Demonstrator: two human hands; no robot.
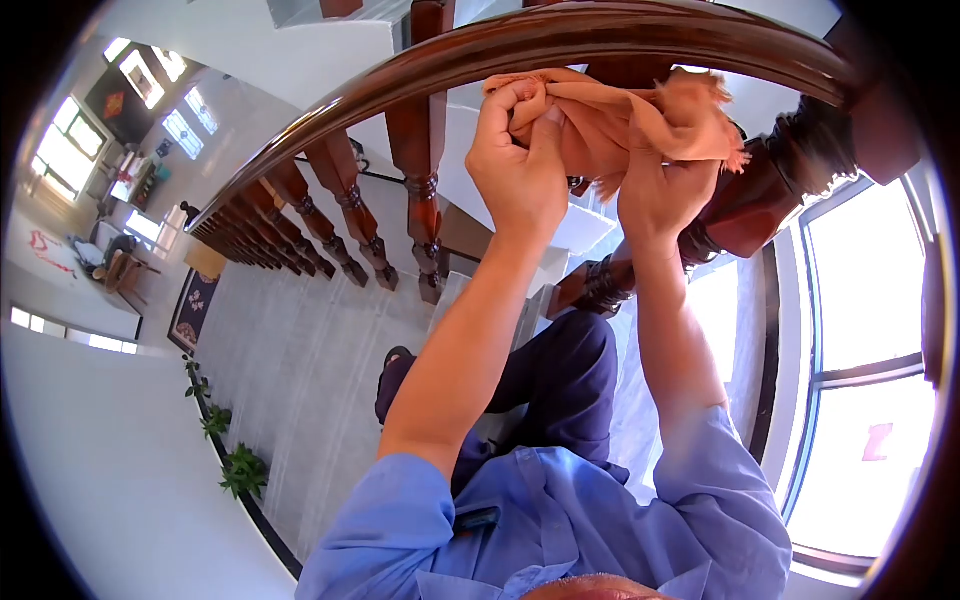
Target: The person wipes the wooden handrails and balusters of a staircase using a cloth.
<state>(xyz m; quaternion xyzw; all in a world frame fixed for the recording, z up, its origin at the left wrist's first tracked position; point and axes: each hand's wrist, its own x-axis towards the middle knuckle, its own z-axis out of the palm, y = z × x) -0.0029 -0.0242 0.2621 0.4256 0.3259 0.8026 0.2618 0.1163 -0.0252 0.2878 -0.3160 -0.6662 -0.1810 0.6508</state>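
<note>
An orange cloth (592,135) with frayed edges hangs just under the dark, glossy wooden handrail (450,72). My left hand (520,165) is closed on the cloth's left end, its fingers curled into the fabric. On the other side, my right hand (668,195) grips the right part of the cloth, which covers most of its fingers. Behind the cloth, the top of a baluster partly shows; whether the cloth wraps around it I cannot tell.
Turned wooden balusters (418,170) line the staircase to the left. A thick newel post (775,190) stands at right, near a bright window (860,290). Grey stairs (300,400) descend at left, with potted plants (243,470) along the wall. A furnished room lies below.
</note>
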